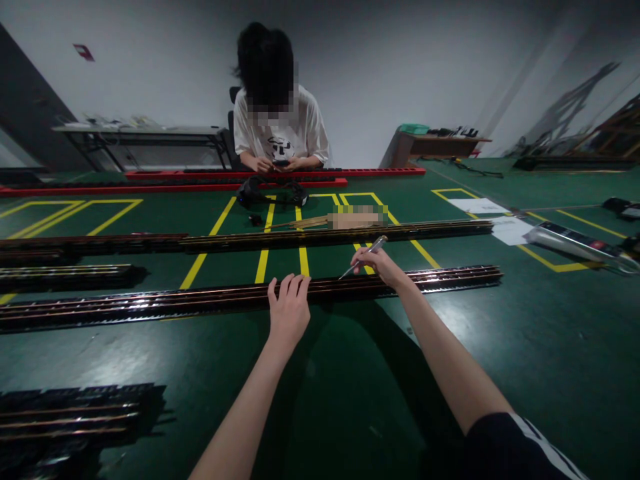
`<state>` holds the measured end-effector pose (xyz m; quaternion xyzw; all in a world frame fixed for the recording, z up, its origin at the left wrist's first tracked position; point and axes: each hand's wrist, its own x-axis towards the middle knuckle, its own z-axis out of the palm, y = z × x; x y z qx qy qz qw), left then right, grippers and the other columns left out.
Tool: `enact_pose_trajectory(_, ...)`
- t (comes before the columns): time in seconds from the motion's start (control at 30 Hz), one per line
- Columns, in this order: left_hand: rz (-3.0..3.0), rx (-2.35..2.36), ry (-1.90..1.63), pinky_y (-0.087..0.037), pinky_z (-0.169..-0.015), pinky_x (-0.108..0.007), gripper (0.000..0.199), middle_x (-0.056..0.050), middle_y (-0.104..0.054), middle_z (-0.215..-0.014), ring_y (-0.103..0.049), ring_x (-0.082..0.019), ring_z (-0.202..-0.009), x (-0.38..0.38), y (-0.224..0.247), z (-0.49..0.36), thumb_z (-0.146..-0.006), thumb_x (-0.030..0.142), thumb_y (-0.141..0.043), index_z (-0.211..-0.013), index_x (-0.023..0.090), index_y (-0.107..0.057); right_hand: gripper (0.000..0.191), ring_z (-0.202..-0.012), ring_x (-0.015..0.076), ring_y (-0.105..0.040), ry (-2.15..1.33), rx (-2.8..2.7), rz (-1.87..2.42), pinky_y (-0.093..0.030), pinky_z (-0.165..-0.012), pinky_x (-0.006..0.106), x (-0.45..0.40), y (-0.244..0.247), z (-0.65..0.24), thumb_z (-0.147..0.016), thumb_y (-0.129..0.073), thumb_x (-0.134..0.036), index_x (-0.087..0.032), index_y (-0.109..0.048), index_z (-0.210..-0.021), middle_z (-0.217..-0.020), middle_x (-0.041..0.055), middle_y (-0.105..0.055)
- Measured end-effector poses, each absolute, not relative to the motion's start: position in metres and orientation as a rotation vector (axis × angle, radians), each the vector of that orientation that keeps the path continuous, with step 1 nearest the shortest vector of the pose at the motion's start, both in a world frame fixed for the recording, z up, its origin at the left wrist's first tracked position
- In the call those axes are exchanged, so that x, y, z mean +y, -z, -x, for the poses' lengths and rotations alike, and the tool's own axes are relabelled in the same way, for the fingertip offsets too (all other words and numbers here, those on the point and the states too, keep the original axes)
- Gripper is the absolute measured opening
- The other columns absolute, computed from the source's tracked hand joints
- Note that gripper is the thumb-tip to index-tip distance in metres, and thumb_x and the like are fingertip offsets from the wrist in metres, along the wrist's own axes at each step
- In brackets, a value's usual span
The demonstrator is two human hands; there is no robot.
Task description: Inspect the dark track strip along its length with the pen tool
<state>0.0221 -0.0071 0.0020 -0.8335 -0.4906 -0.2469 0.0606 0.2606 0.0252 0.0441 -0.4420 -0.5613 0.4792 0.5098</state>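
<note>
The left hand (pixel 290 310) lies over a long black strip (pixel 330 287) with copper-coloured bars, its fingers slightly apart and gripping nothing, while the right hand (pixel 383 265) has its fingers narrowed around a slim metal pen-like tool (pixel 376 245) whose tip points down at the same strip, a little to the right of the left hand. The strip runs across the middle of the green counter (pixel 550 373), from the left edge of view to just past the right hand, and both hands cover parts of it. Parallel behind it lies another long dark strip (pixel 240 241), with thin brown rods (pixel 307 222) partly blurred out just beyond. At the left, a shorter strip (pixel 65 275) sits between these two, and a wider stack of dark strips (pixel 70 417) occupies the near left corner. A black headset (pixel 273 193) rests farther back, in front of red-edged strips (pixel 380 172) along the far side, where a co-worker (pixel 280 127) in a white shirt holds a small dark device (pixel 281 163). To the right, a paper sheet (pixel 513 230) lies near the strip ends, touching a long shiny package (pixel 575 243); yellow tape lines (pixel 195 271) pass beneath the strips.
</note>
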Motion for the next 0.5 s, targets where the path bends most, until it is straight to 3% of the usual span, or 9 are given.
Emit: enact_pose_trajectory(0.5, 2.526, -1.467, 0.690, -0.027, -0.106, -0.060, 0.049, -0.012, -0.061, -0.124, -0.051, -0.028, -0.119, -0.004, 0.003, -0.021, -0.082, 0.006, -0.036, -0.123, 0.018, -0.058, 0.014, -0.052, 0.0141, -0.057, -1.156, -1.330, 1.103, -0.047, -0.058, 0.029, 0.026, -0.043, -0.273, -0.063, -0.059, -0.026, -0.017, -0.065, -0.055, -0.056, 0.0020, -0.061)
